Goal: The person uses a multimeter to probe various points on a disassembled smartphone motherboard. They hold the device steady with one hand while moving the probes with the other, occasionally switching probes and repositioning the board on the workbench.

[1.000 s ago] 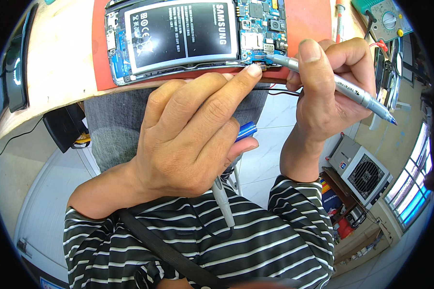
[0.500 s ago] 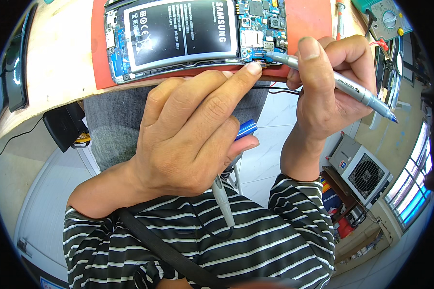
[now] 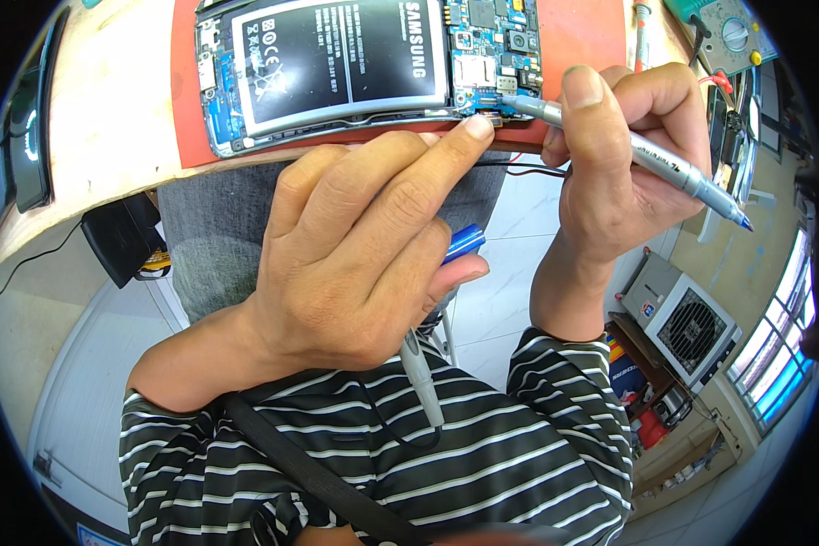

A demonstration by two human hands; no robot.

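An opened smartphone [image 3: 220,118] lies near the front edge of the workbench, with a large black battery [image 3: 337,59] and a blue circuit board [image 3: 496,45] exposed. My right hand [image 3: 623,155] grips a slim grey marker pen [image 3: 651,155] with blue tips at a slant. Its left tip meets the board near the lower edge. My left hand [image 3: 355,237] stretches its index finger to a small connector [image 3: 492,119] at the phone's lower edge. A blue pen cap [image 3: 465,243] sits between its thumb and curled fingers. Below hangs a grey probe-like handle [image 3: 420,378], its upper end hidden.
An orange-red mat [image 3: 591,36] lies under the phone on the wooden bench [image 3: 109,100]. At the back right are a green multimeter [image 3: 728,36] and a red-tipped test probe [image 3: 642,32]. A dark curved panel [image 3: 41,109] stands far left. An air cooler [image 3: 692,323] is on the right.
The marker's tip has shifted slightly left on the board, and the phone has slid a touch left. My left hand keeps its place.
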